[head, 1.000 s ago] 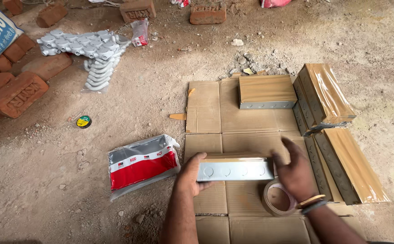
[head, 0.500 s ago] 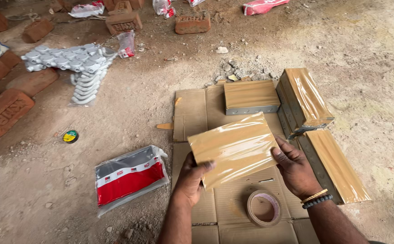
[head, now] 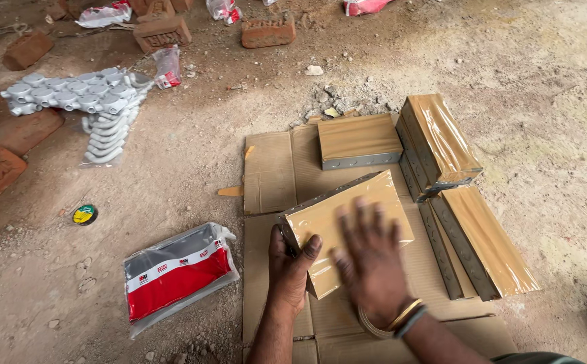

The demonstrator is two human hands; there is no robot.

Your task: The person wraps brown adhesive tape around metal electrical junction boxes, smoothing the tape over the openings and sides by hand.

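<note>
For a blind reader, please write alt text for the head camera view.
Two bare hands work a tape-covered metal box over flattened cardboard on a dirt floor: the left hand grips its near corner, the blurred right hand lies flat on top. Similar taped boxes lie right, a red-and-grey packet left.

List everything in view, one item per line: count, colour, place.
tape-covered metal box: one, tan, under both hands
other taped boxes: several, tan, on and right of the cardboard
flattened cardboard: one, brown, on the dirt floor
plastic packet: one, red and grey, left of the cardboard
conduit fittings: a cluster, grey, upper left
bricks: several, red, top and left
small disc: one, yellow-green, left
left hand: gripping the box's left edge
right hand: flat on the box, blurred
</note>
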